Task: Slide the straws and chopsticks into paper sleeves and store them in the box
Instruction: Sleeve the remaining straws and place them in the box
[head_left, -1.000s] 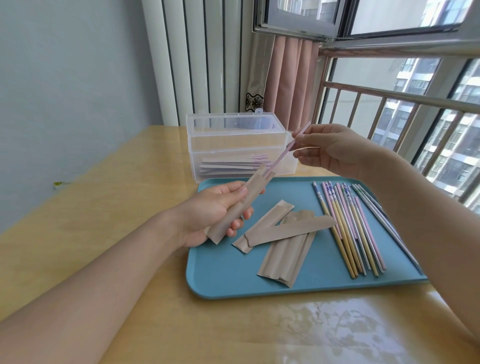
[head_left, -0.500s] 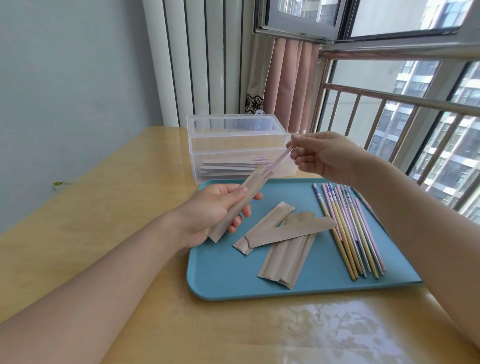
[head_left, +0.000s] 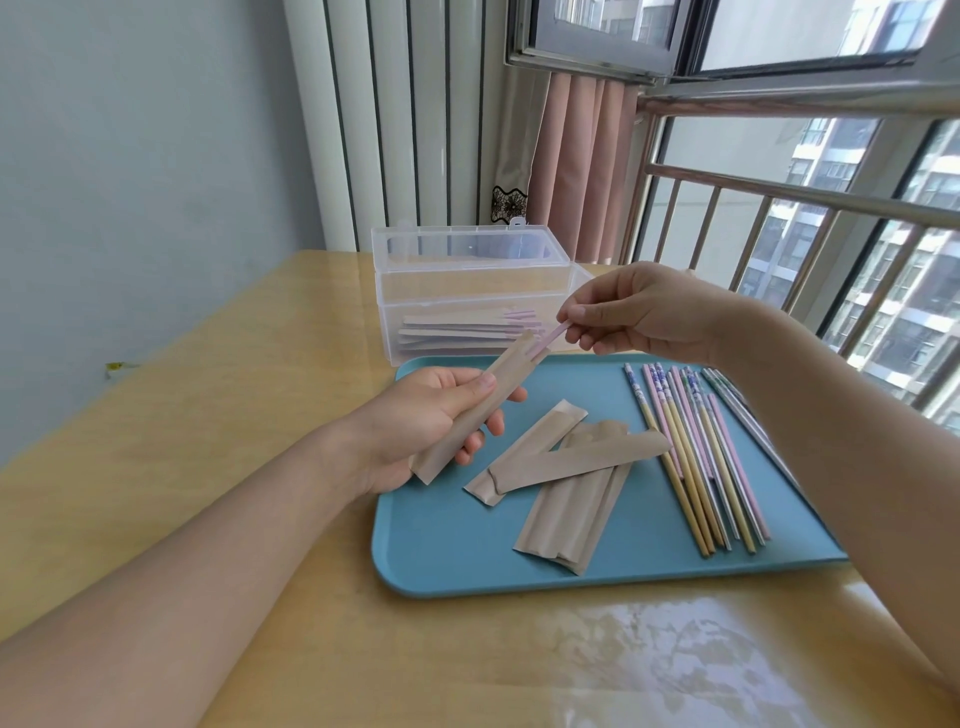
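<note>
My left hand (head_left: 431, 421) grips a brown paper sleeve (head_left: 480, 405), held tilted above the left part of the blue tray (head_left: 447, 561). A pink straw (head_left: 551, 336) pokes out of the sleeve's upper mouth, and my right hand (head_left: 639, 312) pinches its free end. Most of the straw is hidden inside the sleeve. Several empty sleeves (head_left: 566, 478) lie in the middle of the tray. Several chopsticks and straws (head_left: 696, 452) lie side by side on its right. The clear plastic box (head_left: 467, 291) behind the tray holds several filled sleeves (head_left: 467, 332).
The tray sits on a yellow wooden table (head_left: 208, 415). Behind the box are a white radiator (head_left: 405, 130), a pink curtain (head_left: 576, 166) and a window with a metal railing (head_left: 805, 197). A grey wall (head_left: 130, 156) runs along the left.
My right hand has moved down and toward the sleeve, pushing the straw deeper in. Less of the straw shows now. My left hand has held the sleeve nearly still.
</note>
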